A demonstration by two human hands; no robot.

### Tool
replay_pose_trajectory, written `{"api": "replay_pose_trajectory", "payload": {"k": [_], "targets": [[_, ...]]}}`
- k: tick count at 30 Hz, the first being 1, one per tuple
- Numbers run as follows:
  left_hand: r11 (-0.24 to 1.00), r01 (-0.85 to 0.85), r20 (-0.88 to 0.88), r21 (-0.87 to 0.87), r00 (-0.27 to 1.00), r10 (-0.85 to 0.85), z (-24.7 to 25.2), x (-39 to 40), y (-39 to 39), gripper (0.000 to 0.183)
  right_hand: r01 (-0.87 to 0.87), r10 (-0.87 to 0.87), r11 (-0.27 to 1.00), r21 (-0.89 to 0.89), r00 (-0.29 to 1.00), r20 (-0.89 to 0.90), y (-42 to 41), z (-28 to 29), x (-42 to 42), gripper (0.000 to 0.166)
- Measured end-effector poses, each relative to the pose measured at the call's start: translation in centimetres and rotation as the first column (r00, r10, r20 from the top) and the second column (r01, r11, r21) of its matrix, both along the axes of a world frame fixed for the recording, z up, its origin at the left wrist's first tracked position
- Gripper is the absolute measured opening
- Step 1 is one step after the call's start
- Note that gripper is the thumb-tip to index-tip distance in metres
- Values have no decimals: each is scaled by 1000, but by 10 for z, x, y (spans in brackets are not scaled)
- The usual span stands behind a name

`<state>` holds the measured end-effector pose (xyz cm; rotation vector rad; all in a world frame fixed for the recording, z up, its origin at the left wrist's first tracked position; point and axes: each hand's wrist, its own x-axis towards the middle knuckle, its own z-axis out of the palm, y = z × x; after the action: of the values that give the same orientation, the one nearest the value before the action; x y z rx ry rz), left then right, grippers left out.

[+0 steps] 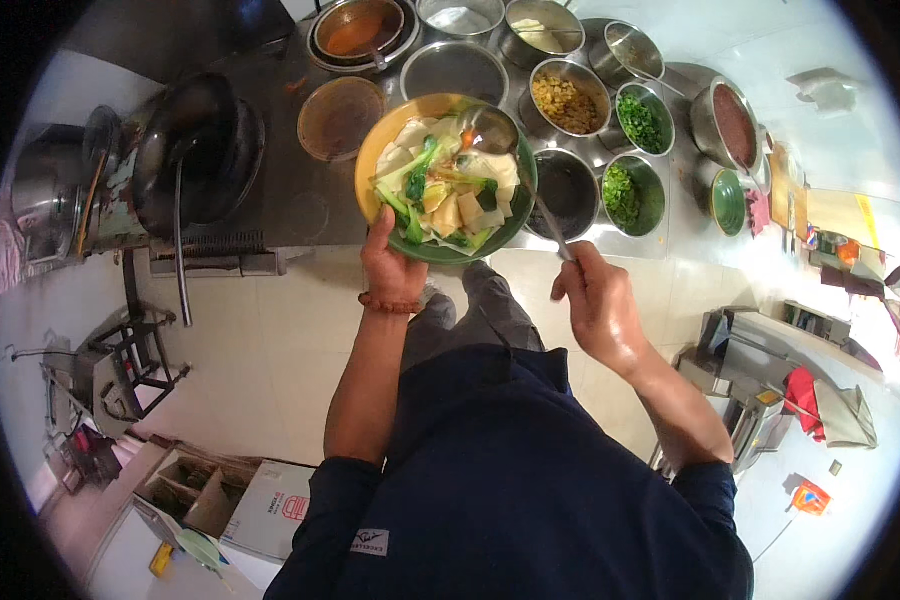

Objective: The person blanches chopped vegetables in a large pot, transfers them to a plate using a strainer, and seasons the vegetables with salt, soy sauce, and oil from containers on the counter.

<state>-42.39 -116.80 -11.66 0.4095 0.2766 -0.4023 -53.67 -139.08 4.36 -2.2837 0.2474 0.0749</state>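
My left hand (391,266) grips the near left rim of a large bowl (370,161), yellow on one side and green on the other, its thumb over the edge. Wide flat noodles (487,176) and green bok choy (420,176) fill the bowl. In my right hand (596,300) is the handle of a metal ladle (551,217). The ladle's cup rests over the far right part of the food, with some reddish broth or food in it. The bowl is held above the counter's front edge and hides part of what stands behind it.
Steel pots of chopped yellow pickles (562,97), chopped green herbs (640,124) and chopped scallions (621,195) stand right of the bowl. A black wok (172,165) with a long handle sits left. Farther right are a pot of reddish-brown sauce (733,124) and green bowls (727,202).
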Motion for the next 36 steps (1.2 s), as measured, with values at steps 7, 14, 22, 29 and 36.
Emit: {"api": "replay_pose_trajectory", "payload": {"k": [7,14,22,29,36], "targets": [[999,-40,-76,25,996,42,0,-1,4,63,144,-141,979,-146,989,33,-38,-35,-23,18],[998,-47,32,51,998,45,9,4,30,65,-94,-104,875,-474,921,-374,-63,-118,-22,15],[997,-60,18,42,998,59,2,4,41,61,86,-170,950,-301,949,-266,-81,-130,-34,19],[988,-93,32,125,995,90,-14,3,48,62,287,-246,949,127,931,-268,-55,-24,-27,19],[999,-42,-2,27,999,42,-4,1,38,64,264,-138,897,354,929,-343,7,29,-1,17]]}}
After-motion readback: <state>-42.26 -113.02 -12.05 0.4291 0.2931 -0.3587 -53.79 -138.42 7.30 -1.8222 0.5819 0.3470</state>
